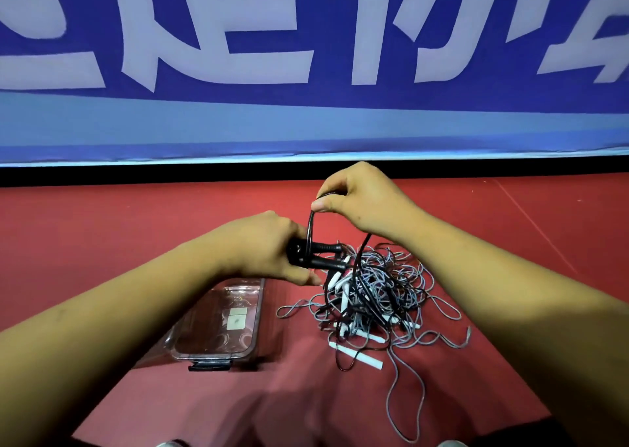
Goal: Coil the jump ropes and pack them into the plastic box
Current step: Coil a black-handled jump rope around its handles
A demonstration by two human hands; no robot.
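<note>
My left hand grips two black jump rope handles held side by side above the floor. Pinched in my right hand is the black rope, which loops down around the handles. The same black rope trails from that hand into a tangled pile of grey and black jump ropes with white handles on the red floor. A clear plastic box with a dark latch lies to the left of the pile, under my left forearm; nothing shows inside it.
Red mat floor all around. A blue banner with large white characters stands along the far edge. One grey rope end trails toward me at the lower right.
</note>
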